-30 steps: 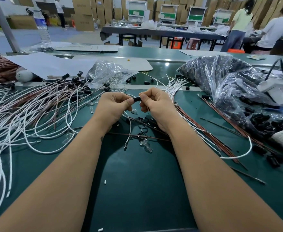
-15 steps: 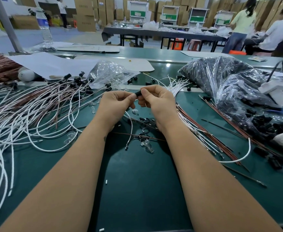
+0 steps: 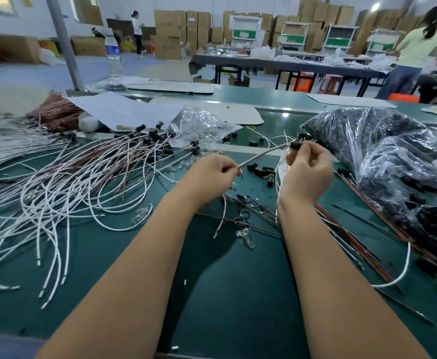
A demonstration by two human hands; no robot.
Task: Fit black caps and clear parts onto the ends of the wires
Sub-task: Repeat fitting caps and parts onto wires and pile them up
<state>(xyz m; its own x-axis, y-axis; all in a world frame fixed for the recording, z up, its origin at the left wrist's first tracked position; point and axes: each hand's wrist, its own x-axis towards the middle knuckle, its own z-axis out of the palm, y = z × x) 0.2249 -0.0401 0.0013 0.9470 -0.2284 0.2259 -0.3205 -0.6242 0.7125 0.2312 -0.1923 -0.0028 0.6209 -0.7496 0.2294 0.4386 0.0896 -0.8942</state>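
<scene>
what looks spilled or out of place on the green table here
Black caps lie loose on the green table between the hands, outside the big bag of black parts. A few clear parts are scattered there too. Nothing looks damaged.

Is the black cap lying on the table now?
No, the right hand pinches the black cap above the table.

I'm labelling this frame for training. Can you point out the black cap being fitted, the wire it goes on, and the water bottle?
black cap (image 3: 295,145), head view, on its dark body.
wire (image 3: 261,154), head view, mid-span between the hands.
water bottle (image 3: 114,58), head view, on its label.
</scene>
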